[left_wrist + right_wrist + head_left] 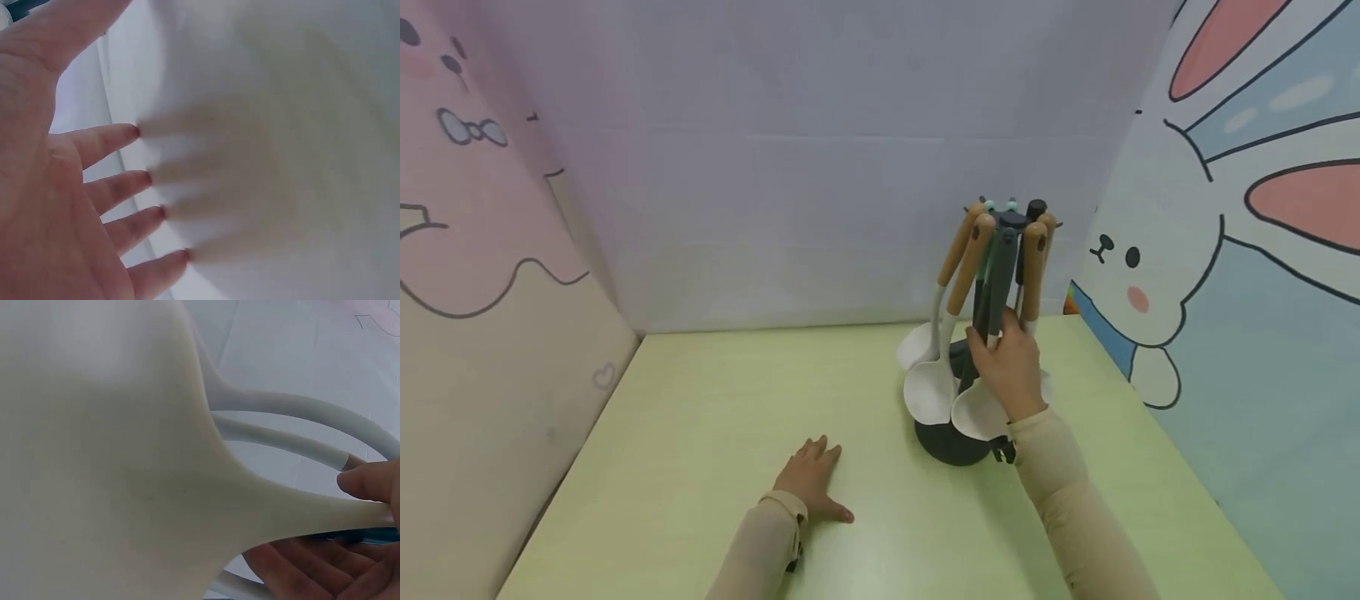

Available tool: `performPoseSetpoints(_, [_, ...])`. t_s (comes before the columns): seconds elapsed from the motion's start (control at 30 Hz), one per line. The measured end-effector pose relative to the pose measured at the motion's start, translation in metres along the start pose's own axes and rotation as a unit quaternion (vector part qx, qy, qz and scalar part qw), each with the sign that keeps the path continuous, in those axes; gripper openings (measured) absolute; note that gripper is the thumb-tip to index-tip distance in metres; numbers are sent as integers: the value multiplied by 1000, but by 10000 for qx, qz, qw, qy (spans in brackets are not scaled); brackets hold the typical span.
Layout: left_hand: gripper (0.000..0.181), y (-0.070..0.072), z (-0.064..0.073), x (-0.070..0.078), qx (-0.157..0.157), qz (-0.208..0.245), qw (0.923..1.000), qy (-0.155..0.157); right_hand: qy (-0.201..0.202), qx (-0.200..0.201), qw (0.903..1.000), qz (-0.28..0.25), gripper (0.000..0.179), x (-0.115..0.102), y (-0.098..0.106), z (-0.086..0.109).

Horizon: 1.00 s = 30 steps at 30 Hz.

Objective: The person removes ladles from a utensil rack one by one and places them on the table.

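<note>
A dark utensil stand (952,446) holds several white-headed kitchen utensils hung round its post. My right hand (1013,367) grips the narrow neck of one broad-headed white cooking utensil (979,412), whose head hangs just below the hand. In the right wrist view its wide, smooth head (119,469) fills the left side; the thumb (369,481) lies on one side of the neck and the fingers (300,569) curl behind it. My left hand (811,479) rests near the front of the table with straight, spread fingers, holding nothing. The left wrist view shows its palm and fingers (103,187).
A white ladle (929,392) with a wooden handle hangs left of the gripped utensil, another white utensil (917,346) behind it. More wooden handles (1034,267) rise at the right. The pale table (737,392) meets a white back wall (775,208) and a rabbit-printed side panel (1187,292).
</note>
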<state>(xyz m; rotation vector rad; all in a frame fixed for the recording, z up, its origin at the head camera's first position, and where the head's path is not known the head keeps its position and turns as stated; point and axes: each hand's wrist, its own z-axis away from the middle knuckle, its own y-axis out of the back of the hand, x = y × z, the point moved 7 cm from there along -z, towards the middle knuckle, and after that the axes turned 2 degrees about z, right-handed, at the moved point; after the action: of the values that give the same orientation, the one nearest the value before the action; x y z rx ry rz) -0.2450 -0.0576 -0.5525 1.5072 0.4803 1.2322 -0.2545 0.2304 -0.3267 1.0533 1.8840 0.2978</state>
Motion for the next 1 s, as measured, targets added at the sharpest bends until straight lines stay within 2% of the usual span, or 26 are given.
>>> performPoseSetpoints(0.1, [101,6,-2,4,-8,-66,10000,17,10,-185,9997,-176,35,-1,0,5])
performPoseSetpoints(0.2, [94,21,-6,13,222,-92,9997,-70,55,-266,9990,-344,36,-3,3,10])
performPoseSetpoints(0.4, [81,83,-11,61,988,178,9937,-502,567,-47,9981,-217,39,-12,17,19])
performPoseSetpoints(0.57, [70,128,-15,105,1720,459,9774,-1143,952,311,9950,-15,31,-18,29,31])
performPoseSetpoints(0.7, [65,152,-21,137,2145,698,9603,-1643,1062,546,9928,33,25,-20,37,36])
performPoseSetpoints(0.8, [61,165,-31,156,2258,1222,9482,-1871,1175,662,9909,-33,23,-20,40,37])
performPoseSetpoints(0.87, [59,169,-41,167,2183,1606,9422,-1971,1157,646,9912,-65,23,-16,41,38])
performPoseSetpoints(1.0, [54,168,-62,183,1873,2084,9387,-2007,902,373,9951,-128,27,-5,32,39])
